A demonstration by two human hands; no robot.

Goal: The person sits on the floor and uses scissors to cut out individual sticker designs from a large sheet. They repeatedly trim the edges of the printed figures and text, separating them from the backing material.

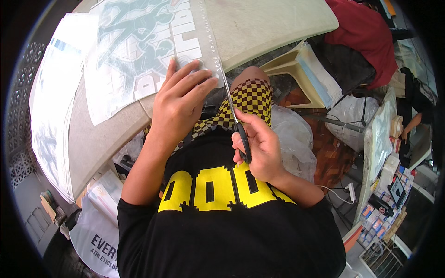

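A translucent printed transfer sheet (134,51) with white and grey-green shapes lies on the pale table (259,23), its near right edge reaching past the table's rim. My left hand (185,92) rests on that near edge, fingers spread and palm down. Black-handled scissors (244,143) are in my right hand (259,146), which has its fingers wrapped round the handles. Their long metal blades point away from me and meet the sheet's right edge, just right of my left fingertips. How far apart the blades stand is hard to tell.
A stack of white sheets (55,106) hangs over the table's left side. Right of my knee stand a cream plastic chair (296,78) with papers on it and clear plastic bags (292,139). Farther right, another person's arm (411,125) shows near a cluttered shelf (387,204).
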